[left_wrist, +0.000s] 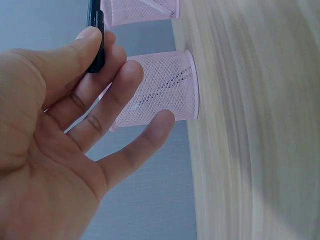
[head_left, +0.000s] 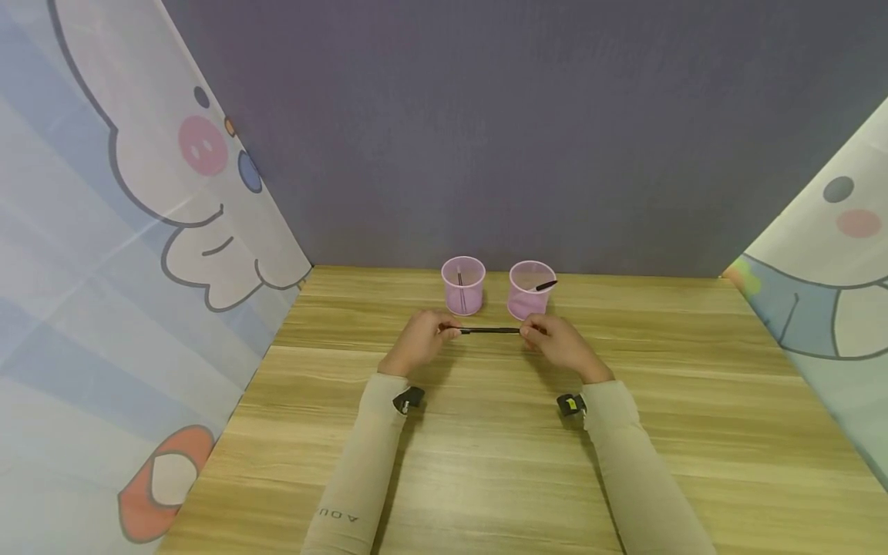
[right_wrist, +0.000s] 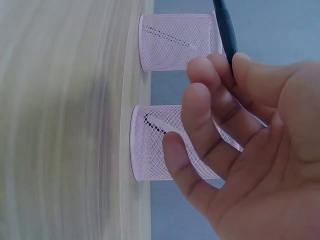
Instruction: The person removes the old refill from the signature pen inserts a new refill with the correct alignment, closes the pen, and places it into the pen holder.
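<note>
A slim black pen (head_left: 489, 331) is held level between both hands, just in front of two pink mesh pen cups. My left hand (head_left: 421, 339) pinches its clip end between thumb and index finger; the clip shows in the left wrist view. At the opposite end my right hand (head_left: 559, 344) pinches the pen with thumb and index finger, the other fingers loosely spread. Behind the left hand stands the left pen cup (head_left: 472, 301), with a thin dark stick-like item inside. The right pen cup (head_left: 522, 304) holds a black-ended pen (head_left: 546, 285) leaning on its rim.
Both cups stand near the back edge of the wooden table (head_left: 486, 462), close to a dark grey panel (head_left: 486, 139). Cartoon-printed curtains (head_left: 83, 308) border the table on the left and right. A dark wrist device (head_left: 572, 405) sits at each sleeve cuff.
</note>
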The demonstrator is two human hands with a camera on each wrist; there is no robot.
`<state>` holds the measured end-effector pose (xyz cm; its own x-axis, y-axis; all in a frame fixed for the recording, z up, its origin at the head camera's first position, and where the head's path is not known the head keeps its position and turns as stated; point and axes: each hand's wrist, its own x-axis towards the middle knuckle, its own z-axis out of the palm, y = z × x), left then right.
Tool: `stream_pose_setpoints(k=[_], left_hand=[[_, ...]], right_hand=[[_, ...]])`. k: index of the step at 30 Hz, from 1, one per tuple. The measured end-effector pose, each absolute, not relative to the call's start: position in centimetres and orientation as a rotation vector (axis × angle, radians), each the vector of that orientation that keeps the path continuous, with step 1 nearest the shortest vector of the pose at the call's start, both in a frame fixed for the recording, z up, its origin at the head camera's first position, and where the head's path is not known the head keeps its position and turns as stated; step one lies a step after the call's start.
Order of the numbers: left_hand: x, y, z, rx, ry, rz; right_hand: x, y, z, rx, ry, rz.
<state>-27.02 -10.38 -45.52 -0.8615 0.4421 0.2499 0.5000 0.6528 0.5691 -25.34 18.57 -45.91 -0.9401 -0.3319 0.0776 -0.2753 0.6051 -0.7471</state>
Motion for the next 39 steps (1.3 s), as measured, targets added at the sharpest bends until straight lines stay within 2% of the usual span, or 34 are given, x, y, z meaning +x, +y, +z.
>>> stream_pose_setpoints(k=[39], left_hand=[[-27.29, -10.63, -45.11, -0.810, -2.741, -1.036]], right_hand=[[-25.72, 18.76, -45.95, -0.502, 2.798, -1.386]])
